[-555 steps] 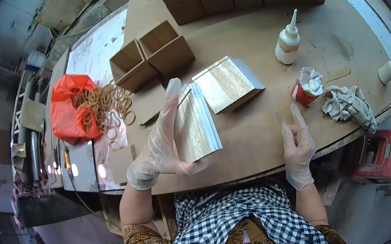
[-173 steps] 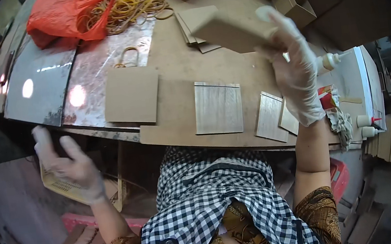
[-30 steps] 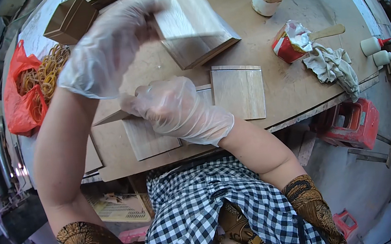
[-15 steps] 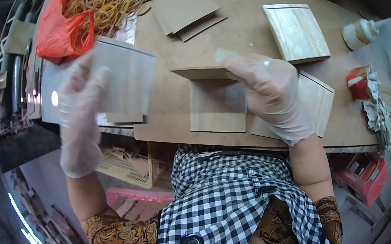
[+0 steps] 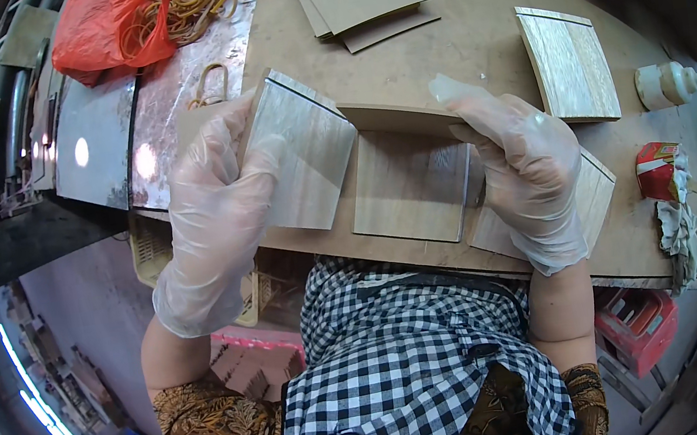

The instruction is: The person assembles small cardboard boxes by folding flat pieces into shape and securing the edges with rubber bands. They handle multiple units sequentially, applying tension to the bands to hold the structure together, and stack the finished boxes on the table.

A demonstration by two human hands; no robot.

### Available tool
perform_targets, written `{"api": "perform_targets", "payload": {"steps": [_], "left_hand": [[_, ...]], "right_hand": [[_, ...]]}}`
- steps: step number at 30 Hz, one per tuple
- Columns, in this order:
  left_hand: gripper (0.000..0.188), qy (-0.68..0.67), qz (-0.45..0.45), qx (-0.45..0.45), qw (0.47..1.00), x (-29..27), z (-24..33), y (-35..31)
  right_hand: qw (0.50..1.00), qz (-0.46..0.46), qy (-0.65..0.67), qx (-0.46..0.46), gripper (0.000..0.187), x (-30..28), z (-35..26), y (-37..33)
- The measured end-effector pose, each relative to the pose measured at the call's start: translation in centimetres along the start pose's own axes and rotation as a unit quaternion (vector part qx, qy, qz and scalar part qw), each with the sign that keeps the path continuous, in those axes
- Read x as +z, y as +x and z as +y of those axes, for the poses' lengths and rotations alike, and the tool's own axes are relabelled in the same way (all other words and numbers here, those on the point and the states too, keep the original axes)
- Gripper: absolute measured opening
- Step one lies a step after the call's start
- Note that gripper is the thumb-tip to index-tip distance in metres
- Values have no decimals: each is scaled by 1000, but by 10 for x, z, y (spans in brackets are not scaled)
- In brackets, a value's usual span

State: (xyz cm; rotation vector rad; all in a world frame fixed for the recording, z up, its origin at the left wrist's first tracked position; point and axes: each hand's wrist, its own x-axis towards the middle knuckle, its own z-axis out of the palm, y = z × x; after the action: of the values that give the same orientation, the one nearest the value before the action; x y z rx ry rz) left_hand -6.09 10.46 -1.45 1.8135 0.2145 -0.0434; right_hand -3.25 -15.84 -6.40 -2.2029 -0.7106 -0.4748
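Grooved pale rectangular panel (image 5: 308, 159): light wood grain, smooth, low sheen. Thin brown upright board (image 5: 395, 120): matt, fibreboard-like in appearance. Broad tan bench (image 5: 292, 58): matt, marked surface. Thin translucent gloves (image 5: 210, 222): wrinkled, glossy plastic. Bright orange-red bag (image 5: 99, 30): crinkled, shiny plastic. Crumpled greyish rag (image 5: 681, 237): rough, matt cloth.

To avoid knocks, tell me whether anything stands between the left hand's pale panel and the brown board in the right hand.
Nothing visible: the left hand holds the pale panel by the left end of the brown board; contact is unclear.
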Motion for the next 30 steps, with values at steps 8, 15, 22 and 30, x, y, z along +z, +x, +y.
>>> {"api": "perform_targets", "payload": {"steps": [8, 15, 22, 30], "left_hand": [[45, 9, -6, 34, 999, 9, -4, -14], [46, 93, -35, 65, 993, 21, 5, -24], [48, 5, -67, -43, 997, 35, 23, -23], [51, 20, -103, -33, 994, 38, 24, -27]], "right_hand": [[1000, 4, 15, -12, 36, 1, 1, 1], [996, 77, 15, -51, 53, 7, 3, 3], [1000, 8, -4, -7, 39, -1, 1, -1], [998, 48, -12, -32, 42, 6, 3, 1]]}}
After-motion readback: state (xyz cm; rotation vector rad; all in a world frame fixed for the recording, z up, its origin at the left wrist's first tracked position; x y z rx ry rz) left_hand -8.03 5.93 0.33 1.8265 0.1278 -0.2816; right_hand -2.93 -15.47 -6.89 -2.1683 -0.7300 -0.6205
